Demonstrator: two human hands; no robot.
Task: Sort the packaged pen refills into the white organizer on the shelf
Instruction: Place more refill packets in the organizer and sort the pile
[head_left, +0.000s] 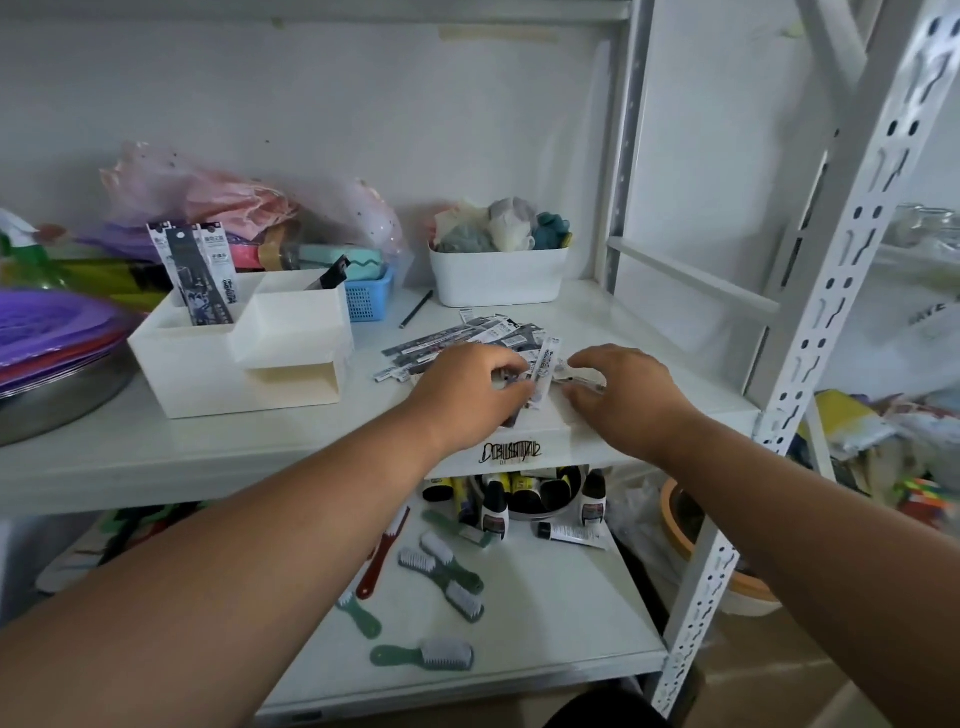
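Observation:
A pile of packaged pen refills (467, 340) lies on the white shelf (291, 441), right of the white organizer (218, 369). Three refill packs (200, 270) stand upright in the organizer's back left compartment, and a dark one (332, 275) leans in the back right compartment. My left hand (470, 387) grips a bundle of refill packs (545, 364) at the near edge of the pile. My right hand (623, 395) hovers beside it with curled fingers, pinching a thin refill (584, 383) against the shelf.
A white bin of cloths (498, 275), a blue basket (369, 299) and a pencil (415, 309) sit behind the pile. Purple plates over a metal bowl (47, 364) crowd the left. Brushes (441, 571) and bottles (519, 499) lie on the lower shelf. A perforated upright (810, 338) stands right.

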